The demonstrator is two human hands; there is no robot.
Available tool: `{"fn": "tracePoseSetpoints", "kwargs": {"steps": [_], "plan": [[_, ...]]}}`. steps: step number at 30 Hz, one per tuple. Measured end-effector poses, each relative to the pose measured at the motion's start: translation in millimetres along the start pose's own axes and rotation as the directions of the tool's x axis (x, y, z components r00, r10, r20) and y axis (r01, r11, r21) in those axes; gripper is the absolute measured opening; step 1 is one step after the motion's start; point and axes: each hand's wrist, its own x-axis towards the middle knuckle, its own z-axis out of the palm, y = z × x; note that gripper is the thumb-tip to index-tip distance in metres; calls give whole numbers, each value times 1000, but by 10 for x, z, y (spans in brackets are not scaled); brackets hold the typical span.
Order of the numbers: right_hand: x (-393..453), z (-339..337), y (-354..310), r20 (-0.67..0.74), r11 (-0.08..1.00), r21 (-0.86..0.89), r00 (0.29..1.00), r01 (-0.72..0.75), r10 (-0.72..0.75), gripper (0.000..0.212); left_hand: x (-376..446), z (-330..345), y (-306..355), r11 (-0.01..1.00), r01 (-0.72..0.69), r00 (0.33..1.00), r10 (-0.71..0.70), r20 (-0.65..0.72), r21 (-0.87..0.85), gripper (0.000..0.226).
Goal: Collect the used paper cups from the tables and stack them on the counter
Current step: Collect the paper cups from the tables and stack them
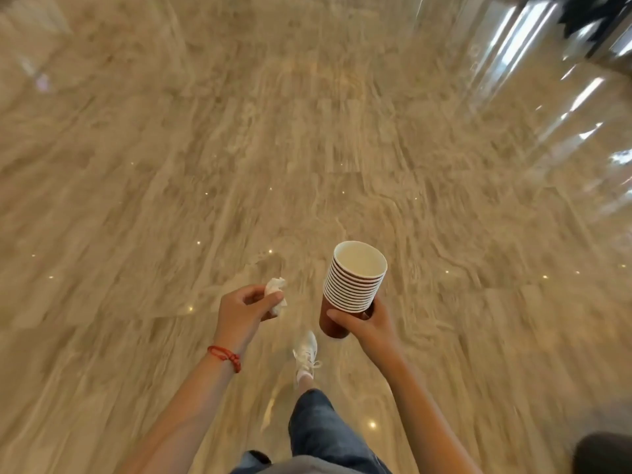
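While the right grip [367, 325] clasps nested brown, white-rimmed cups [352, 285], the left grip [246, 307] pinches tissue [276, 293].

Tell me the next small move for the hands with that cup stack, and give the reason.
Probably just keep the right hand steady around the stack of paper cups and carry on walking. The stack leans a little, no table or counter shows in view, only the marble floor, and the left hand is busy pinching a crumpled tissue, so it cannot easily support the cups.
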Motion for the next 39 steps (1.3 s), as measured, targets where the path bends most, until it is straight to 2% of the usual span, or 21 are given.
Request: {"fn": "tracePoseSetpoints", "kwargs": {"steps": [5,9,14,21,26,30,34,39], "plan": [[1557,18,-403,58,1000,2,998,30,-30,56,1393,366,586,1000,-16,999,15,-29,-9,17],[2655,-51,-819,42,999,-17,998,36,-35,52,2333,596,1126,1000,-23,999,22,-39,-20,17],[3820,-14,-1095,23,1000,-22,1000,2,-2,52,3420,839,1542,1000,9,999,-10,-46,-18,5],[5689,235,-1421,7,999,-45,1000,11,-11,47,5296,1229,2064,1000,16,1000,-16,-12,-11,7],[7060,325,-1896,-56,1000,-11,998,11,-11,48,6637,1517,2734,1000,21,999,-21,35,-17,10],[7996,278,-2248,-80,1000,-2,997,-1,1,46,7547,1758,3253,1000,-1,999,1,36,14,6],[8936,172,-2422,-119,1000,-13,993,6,-7,47,8442,2081,3566,1000,4,999,-5,45,31,13],[10337,-34,-2648,-89,1000,-4,996,11,-11,49,9700,2663,3896,999,5,999,-7,48,44,15]]}}
